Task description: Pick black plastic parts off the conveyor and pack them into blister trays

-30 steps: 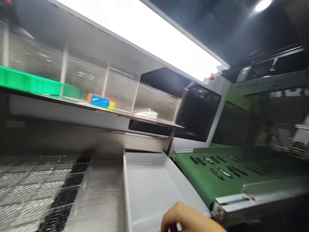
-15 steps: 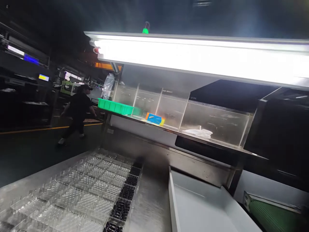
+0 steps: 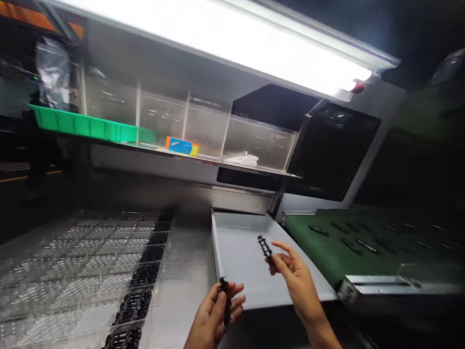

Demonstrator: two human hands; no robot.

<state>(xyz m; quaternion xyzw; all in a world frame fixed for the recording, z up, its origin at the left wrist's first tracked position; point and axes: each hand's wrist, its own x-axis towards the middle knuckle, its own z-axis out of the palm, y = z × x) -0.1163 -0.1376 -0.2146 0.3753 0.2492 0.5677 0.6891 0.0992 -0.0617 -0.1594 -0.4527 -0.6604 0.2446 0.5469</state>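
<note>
The right hand (image 3: 298, 281) pinches a black ladder-shaped part (image 3: 265, 249) between thumb and fingertips, gripping its lower end, while the index finger stretches away and the hand stays half open. The part's rungs show as a narrow, matte plastic lattice, and it tilts up and away from the fingers over a shallow grey tray (image 3: 236, 261). The left hand (image 3: 212, 315) curls more closely around a second black part (image 3: 225, 300), which stands nearly upright between the fingers, just off the tray's near edge. Both hands hold their parts up in view, neither touching the other, and that holding is the work in hand. Right of the right hand, a ribbed green conveyor belt (image 3: 337, 242) carries a scatter of slim dark parts (image 3: 319, 230), set in loose rows. Left of the left hand, a brushed steel counter (image 3: 189, 276) runs beside clear plastic trays (image 3: 65, 271) with embossed, glittering cells, and black parts (image 3: 145, 276) fill a row along their edge. Farther ahead, a steel shelf (image 3: 203, 161) holds a green crate (image 3: 83, 126), a blue box (image 3: 179, 145) and a white bag (image 3: 245, 160) behind clear acrylic panels, under a bright strip light (image 3: 225, 43).
</note>
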